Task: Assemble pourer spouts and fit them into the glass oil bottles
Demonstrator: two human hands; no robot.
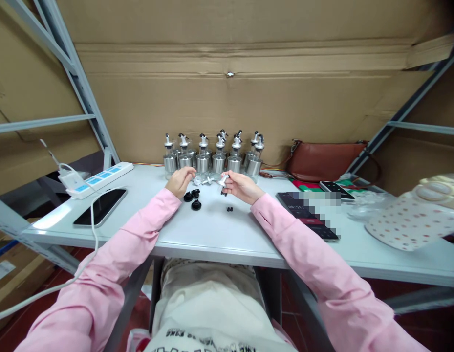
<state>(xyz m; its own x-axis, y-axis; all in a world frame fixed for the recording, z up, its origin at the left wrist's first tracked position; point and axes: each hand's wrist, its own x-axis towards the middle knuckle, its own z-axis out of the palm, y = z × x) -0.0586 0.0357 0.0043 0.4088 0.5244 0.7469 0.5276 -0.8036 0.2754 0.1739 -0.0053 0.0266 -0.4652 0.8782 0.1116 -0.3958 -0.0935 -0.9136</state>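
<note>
My right hand (243, 187) pinches a small silver-white pourer spout (223, 181) with a dark lower part. My left hand (182, 182) hovers over the table to the left, fingers stretched forward and slightly bent, with nothing visible in them. Close to its fingertips lie several white and clear pourer parts (207, 181). Below it are black round stoppers (196, 205). Two tiny black caps (230, 209) rest under my right hand. Behind both hands stand several glass-and-steel oil bottles (202, 162) in rows, topped with silver spouts that have black tips.
At left are a white power strip (102, 180), a phone (101, 208) and a white cable (93, 220). On the right lie a tablet-like phone showing a timer (296, 205), a brown bag (322, 160), a dark device (336, 189) and a spotted container (410, 220). Cardboard (248, 102) walls the back.
</note>
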